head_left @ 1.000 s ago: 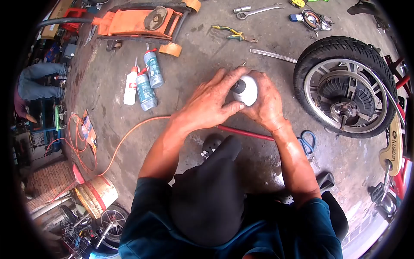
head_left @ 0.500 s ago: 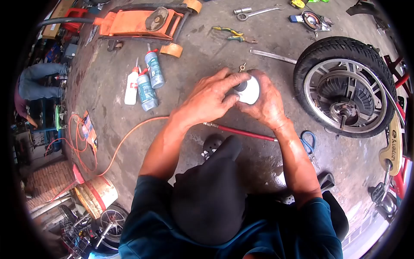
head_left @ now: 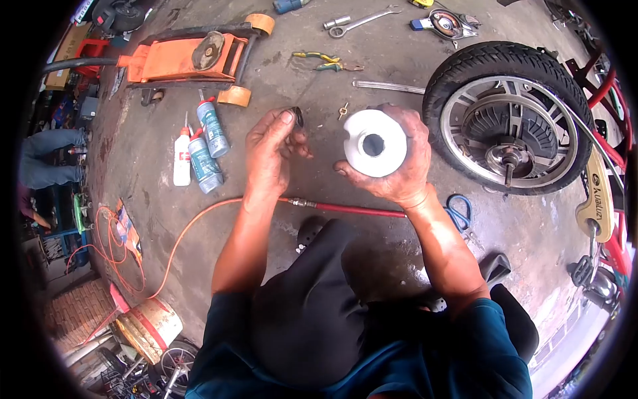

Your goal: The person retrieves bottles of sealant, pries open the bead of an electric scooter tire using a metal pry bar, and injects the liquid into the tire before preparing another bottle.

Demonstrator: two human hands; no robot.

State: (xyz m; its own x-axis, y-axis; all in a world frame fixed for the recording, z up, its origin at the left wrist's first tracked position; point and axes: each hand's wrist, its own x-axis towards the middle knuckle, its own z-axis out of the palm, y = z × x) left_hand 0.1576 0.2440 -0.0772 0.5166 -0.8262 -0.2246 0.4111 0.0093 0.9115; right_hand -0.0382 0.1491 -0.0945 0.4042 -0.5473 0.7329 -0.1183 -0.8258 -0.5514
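Observation:
A white round container (head_left: 392, 132) is in the grip of my right hand (head_left: 413, 163), its dark round mouth facing up toward me. Fingers and thumb wrap around its right side and lower edge. My left hand (head_left: 269, 149) is held apart on the left, pinching a small black cap (head_left: 299, 118) between thumb and forefinger. On the floor beyond the two hands lies a small brass-coloured fitting (head_left: 343, 110). Below them an air hose (head_left: 359, 209), red in its right part and orange in its left, crosses the floor.
To the right lies a motorcycle wheel (head_left: 508, 126) with its tyre. Blue-handled scissors (head_left: 458, 211) are nearer me. Several bottles (head_left: 205, 163) and an orange floor jack (head_left: 179, 58) occupy the left; pliers (head_left: 329, 61) and a spanner (head_left: 365, 22) lie farther off. Another person's legs (head_left: 53, 156) show at far left.
My left hand has moved left, away from the white container, taking the black cap off it. The container's open mouth now shows. The whole view has shifted slightly.

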